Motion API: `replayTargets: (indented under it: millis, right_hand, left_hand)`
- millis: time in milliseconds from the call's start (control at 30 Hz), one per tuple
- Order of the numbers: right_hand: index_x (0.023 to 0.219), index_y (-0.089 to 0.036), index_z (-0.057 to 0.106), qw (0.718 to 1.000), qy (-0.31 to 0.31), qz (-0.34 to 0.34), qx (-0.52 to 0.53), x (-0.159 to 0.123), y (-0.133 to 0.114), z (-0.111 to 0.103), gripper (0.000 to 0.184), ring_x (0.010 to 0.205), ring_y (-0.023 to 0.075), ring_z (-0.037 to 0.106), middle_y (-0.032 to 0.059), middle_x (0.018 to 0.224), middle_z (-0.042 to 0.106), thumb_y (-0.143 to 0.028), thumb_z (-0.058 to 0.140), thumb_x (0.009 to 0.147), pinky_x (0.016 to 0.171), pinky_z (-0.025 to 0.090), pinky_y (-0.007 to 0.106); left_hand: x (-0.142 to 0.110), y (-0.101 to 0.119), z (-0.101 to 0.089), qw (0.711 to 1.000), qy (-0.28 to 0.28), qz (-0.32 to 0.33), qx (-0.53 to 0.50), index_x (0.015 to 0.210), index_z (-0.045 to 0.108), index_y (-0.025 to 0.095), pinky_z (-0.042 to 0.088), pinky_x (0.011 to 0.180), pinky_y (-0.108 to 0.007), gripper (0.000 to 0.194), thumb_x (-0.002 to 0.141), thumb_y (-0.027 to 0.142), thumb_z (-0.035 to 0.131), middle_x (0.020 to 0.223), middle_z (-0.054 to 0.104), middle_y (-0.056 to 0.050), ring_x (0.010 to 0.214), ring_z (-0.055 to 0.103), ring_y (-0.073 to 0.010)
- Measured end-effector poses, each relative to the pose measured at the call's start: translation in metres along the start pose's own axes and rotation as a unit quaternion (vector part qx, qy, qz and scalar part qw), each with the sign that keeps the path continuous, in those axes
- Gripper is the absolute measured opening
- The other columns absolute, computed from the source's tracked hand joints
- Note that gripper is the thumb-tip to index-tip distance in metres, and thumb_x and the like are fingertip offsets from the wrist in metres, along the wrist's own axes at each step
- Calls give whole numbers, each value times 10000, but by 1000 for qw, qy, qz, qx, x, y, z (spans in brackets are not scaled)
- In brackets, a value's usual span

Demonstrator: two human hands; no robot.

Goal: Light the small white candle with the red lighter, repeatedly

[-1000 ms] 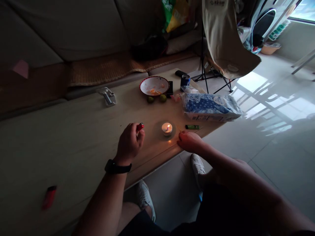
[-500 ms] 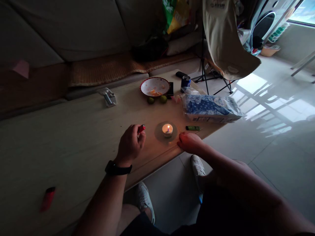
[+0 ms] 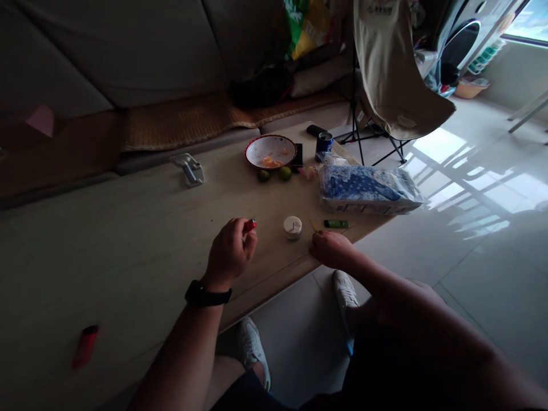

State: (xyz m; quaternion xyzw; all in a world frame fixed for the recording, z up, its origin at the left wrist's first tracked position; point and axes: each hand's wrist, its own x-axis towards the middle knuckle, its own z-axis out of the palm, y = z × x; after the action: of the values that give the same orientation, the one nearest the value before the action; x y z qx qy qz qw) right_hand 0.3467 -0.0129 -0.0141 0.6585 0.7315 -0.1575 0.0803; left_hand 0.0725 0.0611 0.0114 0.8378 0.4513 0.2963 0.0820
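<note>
A small round white candle (image 3: 292, 228) stands unlit on the table between my hands, its purplish wick showing in the middle. My left hand (image 3: 229, 251), with a black watch on the wrist, is closed around a red lighter (image 3: 250, 225), whose metal end points toward the candle. To the candle's right, my right hand (image 3: 330, 249) rests by the table edge with its fingers curled in. What those fingers hold, if anything, is hidden. Thin yellowish sticks (image 3: 314, 224) show just beyond them. A green lighter (image 3: 336, 224) lies close by.
Behind the candle are a red-rimmed bowl (image 3: 257, 162), green fruits (image 3: 285, 174), a blue can (image 3: 324, 146) and a blue tissue pack (image 3: 368, 188). Another red lighter (image 3: 84, 346) lies at the near left. A folding chair (image 3: 387, 85) stands past the table's far end.
The candle's flame has gone out, and the warm glow on the table and my hands is gone. My hands have stayed nearly still, the left one still holding the red lighter.
</note>
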Motion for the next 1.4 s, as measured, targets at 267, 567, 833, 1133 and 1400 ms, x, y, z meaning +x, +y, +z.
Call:
replayTargets:
  millis: [267,567,833,1133,1400]
  right_hand:
    - [1120,-127,676,1000,-9,2,-5,0,-1,0,332,1019,268,699,179,1107,719,-339,459,986,878,499,330]
    - [1065,-130,680,1000,-8,-4,-17,0,-4,-2,309,991,268,709,178,1078,729,-338,464,993,847,502,323]
    - [1064,-132,689,1000,8,-1,-8,-2,-5,-1,318,989,265,710,174,1073,733,-342,459,1000,860,502,323]
    - [1119,-126,679,1000,3,-3,0,-2,-5,-1,326,1025,268,703,180,1112,722,-329,457,995,884,503,340]
    - [1112,-130,678,1000,-6,-2,-4,-3,-6,-4,314,1017,266,707,180,1109,725,-335,479,983,876,503,331]
  left_hand:
    - [1,17,6,999,-1,37,-1,985,545,203,498,806,-370,268,979,471,527,909,646,-69,858,616,-227]
    - [9,37,9,996,8,71,45,905,538,212,464,780,-380,223,978,421,526,846,617,-60,829,578,-234]
    - [11,50,8,995,0,82,52,887,535,212,448,776,-376,246,985,436,513,839,617,-59,825,568,-227]
    - [18,59,14,993,-16,94,67,849,522,213,437,766,-382,257,983,430,489,821,614,-61,804,568,-232]
    - [22,62,23,991,-32,88,93,812,509,225,420,746,-392,228,952,405,505,806,611,-64,796,564,-247]
